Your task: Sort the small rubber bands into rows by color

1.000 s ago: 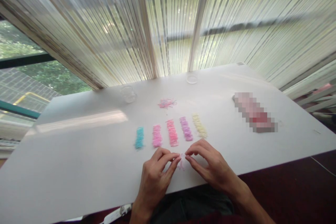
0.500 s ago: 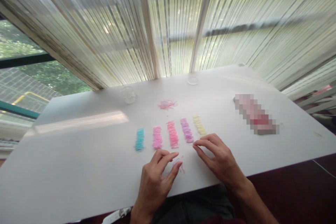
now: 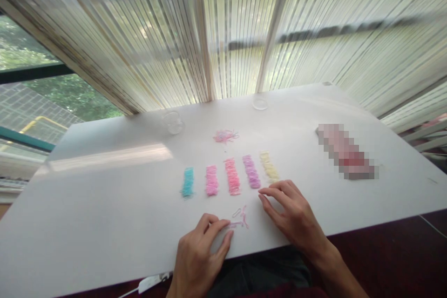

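Note:
Below the rows, my left hand [image 3: 204,253] rests by a few loose pink and lilac band-like pieces [image 3: 242,219]. Its thumb and index finger are slightly apart, the fingertips right beside a lilac piece. My right hand [image 3: 293,212] is just below the purple row [image 3: 252,172], thumb and index tips a little apart with nothing visible between them. Thin small pieces lie in neat rows by colour: turquoise [image 3: 187,182], pink [image 3: 211,180], coral [image 3: 232,177], purple and pale yellow [image 3: 269,166]. Their exact kind is too small to tell.
A mixed pink heap [image 3: 224,136] lies beyond the rows on the white table [image 3: 115,205]. Clear round containers or lids stand at the back, one left [image 3: 173,123] and one right [image 3: 260,103]. A pixelated pink object [image 3: 345,151] lies at the right. String curtains hang behind.
My left hand has drawn back towards me and to the left, uncovering more of the loose pieces. My right thumb and index finger have parted slightly, the hand staying near the purple row.

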Tool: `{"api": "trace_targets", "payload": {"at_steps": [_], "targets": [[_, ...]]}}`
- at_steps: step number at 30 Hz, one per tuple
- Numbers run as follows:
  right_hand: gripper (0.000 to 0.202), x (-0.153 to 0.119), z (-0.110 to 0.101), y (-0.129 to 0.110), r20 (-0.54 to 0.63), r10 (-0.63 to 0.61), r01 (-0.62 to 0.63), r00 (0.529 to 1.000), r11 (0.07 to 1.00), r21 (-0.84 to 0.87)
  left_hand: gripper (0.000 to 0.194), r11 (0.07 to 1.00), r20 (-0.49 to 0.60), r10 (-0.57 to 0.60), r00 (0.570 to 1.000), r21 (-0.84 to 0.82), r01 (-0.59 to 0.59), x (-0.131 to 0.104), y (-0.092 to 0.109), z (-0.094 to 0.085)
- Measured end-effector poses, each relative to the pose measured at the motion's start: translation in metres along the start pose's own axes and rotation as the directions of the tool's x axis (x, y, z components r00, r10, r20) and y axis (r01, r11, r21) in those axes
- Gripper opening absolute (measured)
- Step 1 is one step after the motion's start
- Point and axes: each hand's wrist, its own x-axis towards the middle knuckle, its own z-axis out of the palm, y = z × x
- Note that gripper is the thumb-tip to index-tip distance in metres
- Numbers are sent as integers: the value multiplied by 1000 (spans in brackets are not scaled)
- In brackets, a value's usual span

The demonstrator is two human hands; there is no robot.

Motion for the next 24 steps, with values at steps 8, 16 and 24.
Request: {"api": "trace_targets", "payload": {"at_steps": [8,16,24], "targets": [[12,-15,4,-18,185,-33,-1,982,984,179,25,998,34,-6,999,58,4,-1,-2,-3],[14,-11,12,-21,248,-6,-39,969,983,180,31,997,92,6,996,76,-13,0,-2,-5],[12,-8,13,-21,288,-52,8,956,989,149,32,998,84,11,996,60,-16,-2,-5,-5]]}}
